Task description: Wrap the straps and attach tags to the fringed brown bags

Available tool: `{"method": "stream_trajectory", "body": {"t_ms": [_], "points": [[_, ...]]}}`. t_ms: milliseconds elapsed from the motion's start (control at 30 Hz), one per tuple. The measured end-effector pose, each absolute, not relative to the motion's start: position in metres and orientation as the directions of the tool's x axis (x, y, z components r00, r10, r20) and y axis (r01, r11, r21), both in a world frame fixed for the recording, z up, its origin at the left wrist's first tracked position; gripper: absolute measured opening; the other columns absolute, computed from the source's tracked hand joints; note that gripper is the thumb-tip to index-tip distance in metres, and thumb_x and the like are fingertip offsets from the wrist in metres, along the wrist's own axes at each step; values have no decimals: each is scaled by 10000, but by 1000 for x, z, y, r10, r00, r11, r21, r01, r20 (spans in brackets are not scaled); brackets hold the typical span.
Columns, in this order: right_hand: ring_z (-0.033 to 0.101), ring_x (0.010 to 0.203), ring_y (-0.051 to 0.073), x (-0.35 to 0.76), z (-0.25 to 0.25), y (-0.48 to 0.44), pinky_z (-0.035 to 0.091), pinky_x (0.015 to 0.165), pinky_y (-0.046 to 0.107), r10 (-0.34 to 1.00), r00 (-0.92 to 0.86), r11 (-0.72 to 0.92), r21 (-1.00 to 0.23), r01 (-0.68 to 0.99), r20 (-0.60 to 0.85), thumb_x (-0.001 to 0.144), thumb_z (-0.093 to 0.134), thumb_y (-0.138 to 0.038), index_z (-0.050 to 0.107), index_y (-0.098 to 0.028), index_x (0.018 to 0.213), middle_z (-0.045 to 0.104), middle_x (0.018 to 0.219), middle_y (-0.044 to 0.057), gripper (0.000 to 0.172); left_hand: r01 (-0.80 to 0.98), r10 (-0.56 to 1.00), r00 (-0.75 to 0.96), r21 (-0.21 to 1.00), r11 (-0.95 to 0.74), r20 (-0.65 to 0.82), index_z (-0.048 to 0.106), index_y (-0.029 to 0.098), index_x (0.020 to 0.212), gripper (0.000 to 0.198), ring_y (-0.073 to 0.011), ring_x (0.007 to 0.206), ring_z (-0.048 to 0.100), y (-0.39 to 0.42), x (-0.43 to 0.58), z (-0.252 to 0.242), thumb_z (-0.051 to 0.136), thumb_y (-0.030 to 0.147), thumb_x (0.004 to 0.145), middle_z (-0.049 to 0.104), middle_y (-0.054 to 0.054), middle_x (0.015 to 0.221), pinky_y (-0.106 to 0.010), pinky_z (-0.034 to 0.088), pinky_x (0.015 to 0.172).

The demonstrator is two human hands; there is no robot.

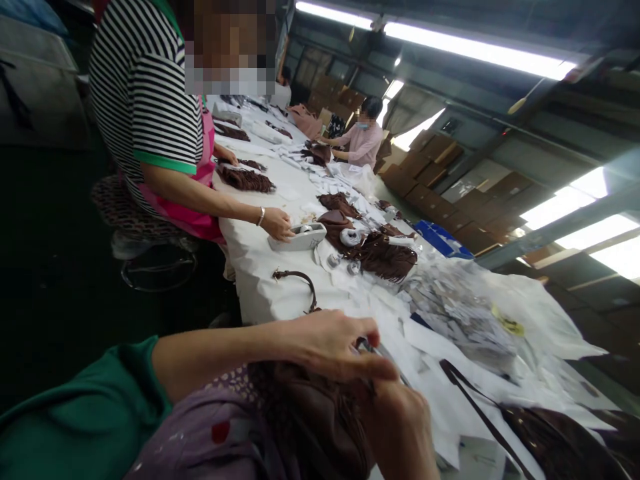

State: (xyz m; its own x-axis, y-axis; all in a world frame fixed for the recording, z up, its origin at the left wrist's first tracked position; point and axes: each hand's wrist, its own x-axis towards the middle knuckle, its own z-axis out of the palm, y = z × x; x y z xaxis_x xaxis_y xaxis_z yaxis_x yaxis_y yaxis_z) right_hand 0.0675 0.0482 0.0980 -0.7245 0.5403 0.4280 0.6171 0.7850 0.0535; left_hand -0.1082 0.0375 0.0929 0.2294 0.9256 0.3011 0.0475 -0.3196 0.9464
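- The left hand (333, 343) sits just above the brown leather bag (300, 427) in the person's lap. Its grip is narrow, with thumb and fingers pinched on a small metal fitting (367, 345) just past the bag's top edge.
- The right hand (400, 427) lies just beside the bag, on the side toward the surface. Its fingers are hidden, so I cannot tell how wide its grip is or whether it holds anything.
- The bag rests on a purple patterned apron (200, 427), near a green sleeve (75, 400) on the left arm.
- Right of the bag, a narrow dark strap (475, 413) runs to a second brown bag (555, 440).
- Beyond the bag, a curved brown strap (295, 283) lies loose on the white-covered surface (255, 280), joined to nothing that shows.
- Farther beyond the bag, a heap of fringed brown leather (387, 257) lies beside a white tape roll (350, 237). Neither hand touches them, so this work lies apart from what the hands hold.
- Past that heap, a co-worker's hand (277, 223) rests on a white tape dispenser (300, 237).
- Right of the bag, crumpled white paper (460, 320) is piled up.
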Motion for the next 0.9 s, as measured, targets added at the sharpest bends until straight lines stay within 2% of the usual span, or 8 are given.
{"method": "stream_trajectory", "body": {"t_ms": [133, 233, 367, 433, 533, 633, 767, 900], "points": [[583, 434, 147, 63, 120, 51, 380, 422, 223, 565, -642, 779, -78, 622, 518, 885, 456, -484, 688, -197, 847, 653, 560, 30, 371, -123, 917, 233, 946, -301, 323, 551, 196, 847, 356, -87, 423, 382, 33, -108, 126, 587, 545, 786, 467, 51, 515, -199, 255, 424], [562, 420, 144, 52, 138, 47, 409, 419, 213, 687, -512, 693, -255, 674, 515, 804, 555, -553, 647, -206, 957, 639, 556, -12, 390, -455, 952, -14, 846, -280, 307, 473, 198, 806, 410, -54, 373, 248, 35, -96, 142, 557, 599, 787, 339, 95, 477, -178, 188, 373], [600, 482, 135, 47, 135, 49, 442, 450, 189, 760, -447, 634, -385, 671, 472, 877, 498, -478, 611, -198, 967, 671, 634, -10, 315, -692, 950, -277, 656, -302, 145, 391, 217, 800, 438, -50, 403, 216, 47, -85, 129, 534, 631, 785, 290, 108, 536, -158, 222, 379], [590, 458, 137, 54, 125, 54, 421, 433, 190, 757, -471, 632, -324, 703, 453, 908, 458, -454, 616, -197, 944, 648, 585, -15, 304, -623, 950, -240, 718, -310, 201, 420, 214, 852, 423, -57, 409, 216, 54, -87, 117, 477, 631, 818, 290, 106, 538, -161, 219, 386], [575, 403, 156, 70, 112, 62, 377, 396, 210, 668, -596, 699, -101, 708, 445, 936, 401, -420, 638, -190, 888, 613, 507, -7, 334, -213, 924, 88, 914, -347, 371, 530, 195, 959, 440, -78, 438, 322, 57, -96, 106, 498, 610, 816, 404, 72, 547, -181, 240, 420], [649, 501, 183, 75, 112, 65, 417, 428, 224, 551, -692, 784, -5, 620, 467, 944, 364, -397, 651, -186, 875, 699, 670, 58, 364, 132, 892, 238, 897, -422, 385, 603, 200, 972, 406, -110, 522, 438, 52, -99, 114, 632, 539, 751, 511, 25, 610, -198, 284, 474], [613, 469, 141, 78, 125, 67, 435, 429, 196, 642, -603, 734, -153, 662, 473, 876, 499, -506, 617, -191, 957, 689, 665, 9, 346, -94, 901, 148, 913, -397, 407, 590, 173, 915, 342, -69, 413, 358, 55, -106, 140, 619, 487, 783, 423, 67, 501, -176, 248, 404], [501, 359, 118, 111, 115, 81, 372, 393, 201, 684, -563, 670, -95, 736, 465, 903, 432, -555, 546, -209, 698, 524, 439, -50, 418, -456, 917, -301, 805, -380, 262, 497, 178, 790, 388, -23, 330, 256, 82, -142, 144, 694, 502, 706, 355, 110, 490, -148, 189, 325]]}}
